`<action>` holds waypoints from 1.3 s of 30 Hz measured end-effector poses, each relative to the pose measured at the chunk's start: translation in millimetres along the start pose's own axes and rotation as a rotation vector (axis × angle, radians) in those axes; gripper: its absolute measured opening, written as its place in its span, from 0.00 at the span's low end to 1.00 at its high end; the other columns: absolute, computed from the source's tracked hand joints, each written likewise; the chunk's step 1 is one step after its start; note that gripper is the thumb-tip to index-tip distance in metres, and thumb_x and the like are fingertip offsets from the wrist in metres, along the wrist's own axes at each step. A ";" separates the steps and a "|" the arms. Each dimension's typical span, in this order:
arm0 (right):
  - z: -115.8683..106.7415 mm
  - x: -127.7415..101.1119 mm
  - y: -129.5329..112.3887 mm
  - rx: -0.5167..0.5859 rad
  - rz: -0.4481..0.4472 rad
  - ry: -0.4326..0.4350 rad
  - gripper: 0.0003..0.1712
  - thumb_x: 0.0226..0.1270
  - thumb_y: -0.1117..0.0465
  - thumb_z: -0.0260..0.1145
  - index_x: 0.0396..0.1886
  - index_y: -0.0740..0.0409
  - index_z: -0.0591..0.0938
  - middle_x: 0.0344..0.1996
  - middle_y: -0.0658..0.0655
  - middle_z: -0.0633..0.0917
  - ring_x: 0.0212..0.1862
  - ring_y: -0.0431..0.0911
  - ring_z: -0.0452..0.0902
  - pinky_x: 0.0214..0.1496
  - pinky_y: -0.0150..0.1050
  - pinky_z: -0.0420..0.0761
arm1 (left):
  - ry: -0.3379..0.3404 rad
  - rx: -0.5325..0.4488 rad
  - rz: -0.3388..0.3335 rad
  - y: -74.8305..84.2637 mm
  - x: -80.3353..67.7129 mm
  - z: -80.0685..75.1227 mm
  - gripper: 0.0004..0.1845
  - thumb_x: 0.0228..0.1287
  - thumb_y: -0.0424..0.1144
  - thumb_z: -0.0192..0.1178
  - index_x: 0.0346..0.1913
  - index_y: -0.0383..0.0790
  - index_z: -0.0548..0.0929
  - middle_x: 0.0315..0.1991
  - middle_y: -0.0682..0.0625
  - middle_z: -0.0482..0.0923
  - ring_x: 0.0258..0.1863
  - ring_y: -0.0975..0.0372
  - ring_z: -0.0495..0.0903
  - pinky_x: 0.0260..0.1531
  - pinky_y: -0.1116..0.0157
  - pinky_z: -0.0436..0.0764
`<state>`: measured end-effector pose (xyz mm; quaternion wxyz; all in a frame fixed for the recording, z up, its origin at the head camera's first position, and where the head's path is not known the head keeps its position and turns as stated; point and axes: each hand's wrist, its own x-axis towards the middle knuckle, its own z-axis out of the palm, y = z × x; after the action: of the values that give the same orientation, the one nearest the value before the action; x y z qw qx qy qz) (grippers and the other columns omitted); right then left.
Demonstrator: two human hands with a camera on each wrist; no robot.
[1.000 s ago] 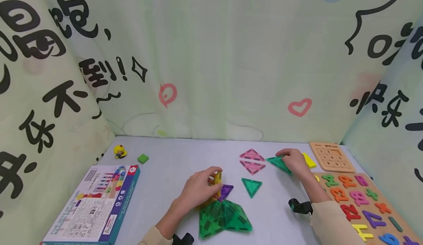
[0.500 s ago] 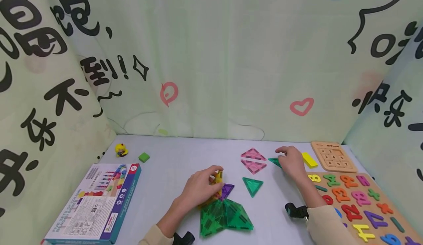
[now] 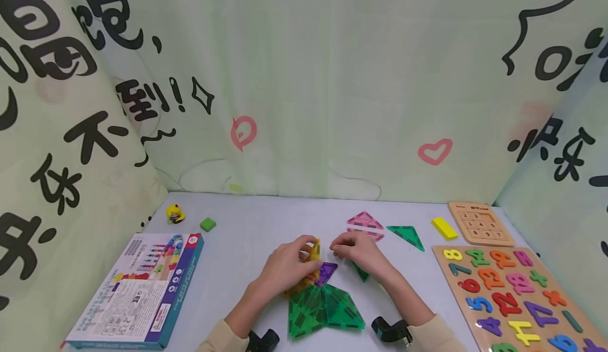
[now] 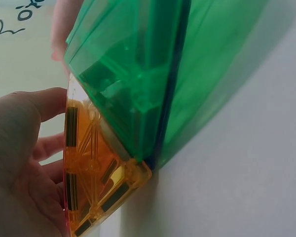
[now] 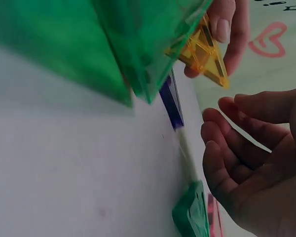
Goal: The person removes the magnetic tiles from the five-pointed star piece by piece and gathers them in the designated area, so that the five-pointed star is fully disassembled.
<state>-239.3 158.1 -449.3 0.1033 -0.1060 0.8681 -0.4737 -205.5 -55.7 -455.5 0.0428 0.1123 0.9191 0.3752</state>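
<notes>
My left hand (image 3: 287, 267) grips an upright yellow-orange triangular magnetic tile (image 4: 91, 163), thumb and fingers on either side. This tile adjoins a raised shape of clear green magnetic tiles (image 3: 304, 315), and a purple triangular tile (image 3: 326, 273) lies just behind. Close to the right of the yellow tile hovers my right hand (image 3: 363, 257), its fingers loosely bent and nothing between them in the right wrist view. That hand partly covers a small green triangular tile (image 3: 361, 274). Beyond it lie two pink triangular tiles (image 3: 364, 219) and a longer green triangular tile (image 3: 407, 236).
A number puzzle board (image 3: 467, 317) fills the right side, with a wooden board (image 3: 480, 225) and yellow block (image 3: 444, 229) behind. At left lies a flat box (image 3: 130, 294); a green block (image 3: 207, 224) and small yellow-haired figure (image 3: 175, 214) stand farther back.
My right hand has let go of the longer green triangular tile at the right and moved left, towards my left hand. The left hand keeps its grip in place.
</notes>
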 end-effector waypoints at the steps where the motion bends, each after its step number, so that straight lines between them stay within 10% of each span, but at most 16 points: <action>1: 4.0 0.6 -1.6 0.025 -0.011 -0.021 0.11 0.70 0.57 0.64 0.40 0.59 0.87 0.33 0.55 0.87 0.35 0.45 0.78 0.38 0.39 0.78 | -0.001 -0.004 0.003 -0.7 -0.2 -0.8 0.25 0.63 0.55 0.65 0.61 0.55 0.77 0.52 0.52 0.85 0.47 0.60 0.85 0.49 0.52 0.81; 17: 31.5 2.8 -14.4 0.098 0.030 -0.116 0.18 0.67 0.53 0.65 0.23 0.60 0.83 0.15 0.49 0.78 0.20 0.41 0.68 0.23 0.32 0.67 | -0.033 -0.015 0.069 -9.1 1.3 -9.0 0.24 0.62 0.60 0.65 0.57 0.54 0.80 0.49 0.54 0.86 0.43 0.62 0.86 0.47 0.55 0.81; 39: 18.6 0.5 -15.4 0.338 0.128 -0.086 0.09 0.68 0.58 0.58 0.33 0.61 0.77 0.22 0.51 0.79 0.24 0.43 0.74 0.29 0.33 0.78 | -0.149 -0.086 0.027 -16.0 1.9 -15.7 0.30 0.59 0.57 0.69 0.60 0.45 0.80 0.43 0.53 0.86 0.42 0.63 0.82 0.42 0.61 0.82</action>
<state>-233.3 134.9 -446.1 0.1864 -0.0518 0.7760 -0.6003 -212.7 -77.1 -455.5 0.1106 0.1503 0.8949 0.4054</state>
